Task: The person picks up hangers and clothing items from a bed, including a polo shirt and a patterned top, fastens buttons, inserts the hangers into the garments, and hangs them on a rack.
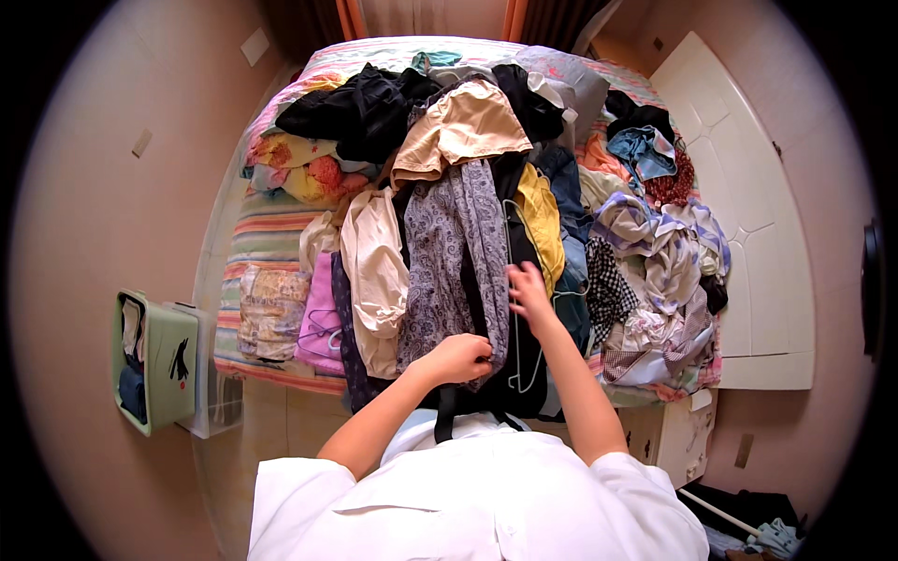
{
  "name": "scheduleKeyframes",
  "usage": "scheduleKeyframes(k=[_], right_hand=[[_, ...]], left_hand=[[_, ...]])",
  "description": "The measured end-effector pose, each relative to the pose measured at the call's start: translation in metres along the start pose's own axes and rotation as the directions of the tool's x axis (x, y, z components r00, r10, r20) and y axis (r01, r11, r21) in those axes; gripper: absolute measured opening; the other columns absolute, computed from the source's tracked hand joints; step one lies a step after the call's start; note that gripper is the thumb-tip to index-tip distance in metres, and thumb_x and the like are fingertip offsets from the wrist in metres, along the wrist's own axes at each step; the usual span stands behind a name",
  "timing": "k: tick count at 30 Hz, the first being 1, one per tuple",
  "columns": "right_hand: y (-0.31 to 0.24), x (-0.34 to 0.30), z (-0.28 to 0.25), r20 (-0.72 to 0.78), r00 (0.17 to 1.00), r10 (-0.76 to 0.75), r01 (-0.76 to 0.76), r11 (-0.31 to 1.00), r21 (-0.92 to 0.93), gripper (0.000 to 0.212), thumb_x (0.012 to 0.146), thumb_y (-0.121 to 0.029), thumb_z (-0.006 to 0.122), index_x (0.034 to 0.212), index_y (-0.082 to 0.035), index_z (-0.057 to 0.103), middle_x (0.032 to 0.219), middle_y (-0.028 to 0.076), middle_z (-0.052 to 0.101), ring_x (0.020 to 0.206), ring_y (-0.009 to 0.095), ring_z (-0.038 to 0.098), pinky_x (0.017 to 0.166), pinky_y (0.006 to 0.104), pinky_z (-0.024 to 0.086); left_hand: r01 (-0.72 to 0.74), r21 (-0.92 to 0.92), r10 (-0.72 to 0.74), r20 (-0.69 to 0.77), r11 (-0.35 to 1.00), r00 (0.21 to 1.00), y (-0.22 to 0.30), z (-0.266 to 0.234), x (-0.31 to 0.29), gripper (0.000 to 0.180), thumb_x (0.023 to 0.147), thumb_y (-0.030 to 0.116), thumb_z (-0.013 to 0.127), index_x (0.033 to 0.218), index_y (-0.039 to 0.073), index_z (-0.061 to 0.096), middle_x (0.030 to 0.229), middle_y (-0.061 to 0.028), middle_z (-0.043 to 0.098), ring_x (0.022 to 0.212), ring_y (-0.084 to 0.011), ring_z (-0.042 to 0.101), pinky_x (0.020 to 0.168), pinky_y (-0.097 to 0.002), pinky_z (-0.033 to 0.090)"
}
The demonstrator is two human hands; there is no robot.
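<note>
Looks like sorting a big heap of clothes on the bed (267, 238), standing at its foot. Left hand (460, 358) closed in a fist around the lower end of the grey patterned garment (454, 257), which runs lengthwise down the middle of the pile, toward the near edge. Right hand (528, 290) fingers loosely spread, resting on the dark piece (524, 365) just beside it, right by a pale wire hanger (524, 374). Can't tell if anything is actually pinched there.

Probably mid-pull on the patterned one, so a few tips. Best to keep the right hand flat, pinning the dark stuff and the hanger down so only one garment comes free. Pull toward the body, slow and low, not upward, since the top end sits tucked under the tan top (463, 126) and a yank would drag that along. Worth watching the hanger hook, looks like it could snag fabric. Cream shirt (374, 271) lies touching on the left side, so lift slightly away from it. Yellow piece (541, 215) on the right overlaps the dark layer, likely fine if pinned.
</note>
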State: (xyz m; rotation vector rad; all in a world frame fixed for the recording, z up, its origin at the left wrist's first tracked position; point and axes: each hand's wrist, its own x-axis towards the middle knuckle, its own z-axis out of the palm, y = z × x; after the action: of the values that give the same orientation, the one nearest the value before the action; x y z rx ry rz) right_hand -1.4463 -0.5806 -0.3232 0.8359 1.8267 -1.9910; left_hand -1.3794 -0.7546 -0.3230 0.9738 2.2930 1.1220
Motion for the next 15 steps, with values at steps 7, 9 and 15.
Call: scheduleKeyframes(k=[7, 9, 15], right_hand=[[0.031, 0.029, -0.001, 0.254, 0.888, -0.382, 0.415, 0.905, -0.090, 0.026, 0.074, 0.001, 0.044, 0.092, 0.002, 0.061, 0.073, 0.004, 0.062, 0.066, 0.010, 0.055, 0.062, 0.0244, 0.044], [0.027, 0.014, -0.017, 0.454, 0.795, -0.402, 0.527, 0.829, -0.188, 0.023, 0.072, 0.000, 0.045, 0.084, 0.002, 0.063, 0.068, 0.005, 0.061, 0.063, 0.009, 0.052, 0.059, 0.0253, 0.042], [0.033, -0.034, -0.013, 0.850, 0.524, -0.048, 0.677, 0.630, -0.382, 0.028, 0.066, 0.006, 0.050, 0.091, 0.005, 0.061, 0.084, 0.013, 0.059, 0.081, 0.024, 0.056, 0.074, 0.0288, 0.042]], left_hand=[[0.111, -0.299, -0.064, 0.164, 0.948, 0.984, -0.007, -0.028, 0.012, 0.033, 0.081, 0.030, 0.063, 0.099, 0.002, 0.063, 0.090, -0.0086, 0.061, 0.083, -0.0196, 0.059, 0.073, -0.0306, 0.047], [0.293, -0.661, -0.452, -0.079, 0.691, 0.889, -0.018, -0.044, 0.019, 0.033, 0.081, 0.028, 0.064, 0.097, 0.000, 0.062, 0.088, -0.0085, 0.063, 0.082, -0.0145, 0.057, 0.073, -0.0268, 0.046], [0.354, -0.840, -0.789, -0.134, 0.412, 0.600, -0.069, -0.053, 0.060, 0.099, 0.070, 0.042, 0.074, 0.141, 0.010, 0.012, 0.134, -0.0137, 0.034, 0.108, -0.0228, 0.047, 0.080, -0.0387, 0.043]])
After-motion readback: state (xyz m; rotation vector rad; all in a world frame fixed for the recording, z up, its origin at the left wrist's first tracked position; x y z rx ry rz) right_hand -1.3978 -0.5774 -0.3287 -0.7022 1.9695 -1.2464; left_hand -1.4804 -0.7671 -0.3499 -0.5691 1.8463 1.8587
